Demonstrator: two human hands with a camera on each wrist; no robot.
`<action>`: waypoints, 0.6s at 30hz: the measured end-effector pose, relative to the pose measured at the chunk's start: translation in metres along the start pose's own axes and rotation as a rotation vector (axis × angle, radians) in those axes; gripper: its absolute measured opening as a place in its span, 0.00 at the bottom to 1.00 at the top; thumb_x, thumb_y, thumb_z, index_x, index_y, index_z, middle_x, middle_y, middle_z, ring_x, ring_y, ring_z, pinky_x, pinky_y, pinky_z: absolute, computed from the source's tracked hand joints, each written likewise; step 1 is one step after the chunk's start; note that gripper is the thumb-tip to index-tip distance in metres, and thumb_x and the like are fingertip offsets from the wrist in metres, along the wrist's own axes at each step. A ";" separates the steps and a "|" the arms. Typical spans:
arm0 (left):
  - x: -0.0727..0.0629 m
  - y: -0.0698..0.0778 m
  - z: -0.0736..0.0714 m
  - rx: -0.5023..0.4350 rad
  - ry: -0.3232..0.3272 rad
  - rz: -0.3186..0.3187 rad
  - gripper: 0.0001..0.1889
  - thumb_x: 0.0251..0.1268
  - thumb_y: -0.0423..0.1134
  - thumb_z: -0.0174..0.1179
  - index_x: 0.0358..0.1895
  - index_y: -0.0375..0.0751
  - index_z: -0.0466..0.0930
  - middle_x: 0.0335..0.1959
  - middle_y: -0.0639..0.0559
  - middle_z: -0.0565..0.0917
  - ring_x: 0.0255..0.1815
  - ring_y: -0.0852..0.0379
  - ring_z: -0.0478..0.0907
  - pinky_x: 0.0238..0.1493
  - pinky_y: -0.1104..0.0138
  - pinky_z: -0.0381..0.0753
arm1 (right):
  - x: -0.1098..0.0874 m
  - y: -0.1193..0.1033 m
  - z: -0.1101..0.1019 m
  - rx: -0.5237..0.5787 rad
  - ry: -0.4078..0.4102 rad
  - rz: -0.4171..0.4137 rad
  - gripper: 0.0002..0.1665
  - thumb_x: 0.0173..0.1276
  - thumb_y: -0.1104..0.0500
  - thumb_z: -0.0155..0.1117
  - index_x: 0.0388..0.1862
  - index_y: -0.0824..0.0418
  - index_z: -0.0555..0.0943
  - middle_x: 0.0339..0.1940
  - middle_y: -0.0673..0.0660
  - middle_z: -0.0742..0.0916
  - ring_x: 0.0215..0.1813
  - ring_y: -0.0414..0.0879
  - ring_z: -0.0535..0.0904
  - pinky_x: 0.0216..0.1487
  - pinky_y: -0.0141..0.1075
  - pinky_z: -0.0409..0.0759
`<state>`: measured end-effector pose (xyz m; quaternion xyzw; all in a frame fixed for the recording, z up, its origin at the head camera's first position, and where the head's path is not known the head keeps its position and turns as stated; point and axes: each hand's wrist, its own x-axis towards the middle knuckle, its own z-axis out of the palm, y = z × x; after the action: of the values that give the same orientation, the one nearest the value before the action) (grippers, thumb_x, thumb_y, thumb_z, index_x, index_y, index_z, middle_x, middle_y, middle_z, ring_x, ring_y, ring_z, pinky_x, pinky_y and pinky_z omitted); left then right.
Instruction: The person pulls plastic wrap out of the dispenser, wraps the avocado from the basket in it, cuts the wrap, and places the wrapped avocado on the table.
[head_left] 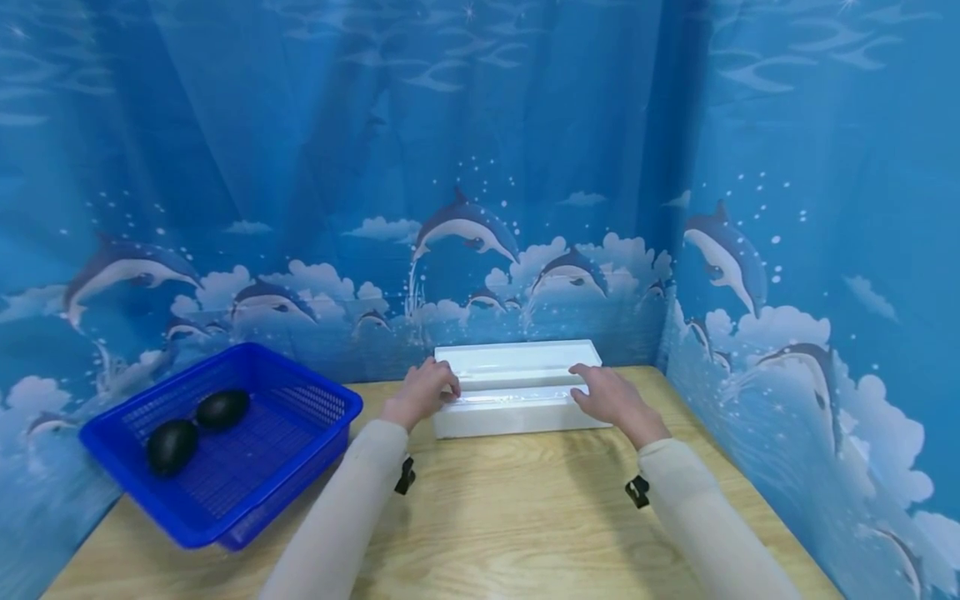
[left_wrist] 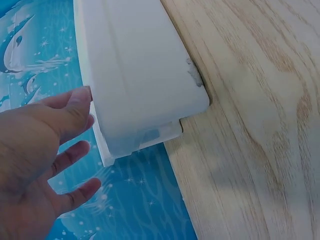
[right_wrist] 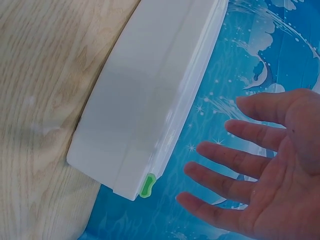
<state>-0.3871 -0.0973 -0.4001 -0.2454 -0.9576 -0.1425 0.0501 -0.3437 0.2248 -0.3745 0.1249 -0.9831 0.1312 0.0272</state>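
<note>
A long white plastic box point(head_left: 521, 419) lies at the far edge of the wooden table, its long white lid point(head_left: 517, 354) raised along the back. Something clear and shiny shows along its top. At the box's left end is my left hand point(head_left: 424, 392), thumb and forefinger tips right at the rim, the other fingers point(left_wrist: 75, 154) loosely spread. My right hand point(head_left: 617, 402) is by the right end; in the right wrist view its fingers point(right_wrist: 227, 159) are spread apart from the box, with nothing in them. A small green piece point(right_wrist: 148, 185) sticks out at that end.
To the left stands a blue plastic basket point(head_left: 300, 475) holding two dark, egg-shaped items point(head_left: 172, 447). A blue curtain point(head_left: 337, 167) printed with dolphins hangs right behind the wooden table point(head_left: 495, 517) and along its right side.
</note>
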 end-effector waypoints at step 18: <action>0.004 -0.005 0.005 -0.008 0.000 -0.012 0.04 0.72 0.35 0.65 0.40 0.46 0.89 0.44 0.51 0.82 0.50 0.49 0.70 0.60 0.41 0.75 | 0.000 -0.001 0.002 0.009 0.011 0.003 0.26 0.78 0.57 0.58 0.70 0.67 0.74 0.68 0.69 0.82 0.69 0.66 0.78 0.68 0.60 0.77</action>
<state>-0.3935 -0.0979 -0.4053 -0.2400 -0.9584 -0.1468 0.0482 -0.3431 0.2232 -0.3764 0.1227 -0.9825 0.1363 0.0320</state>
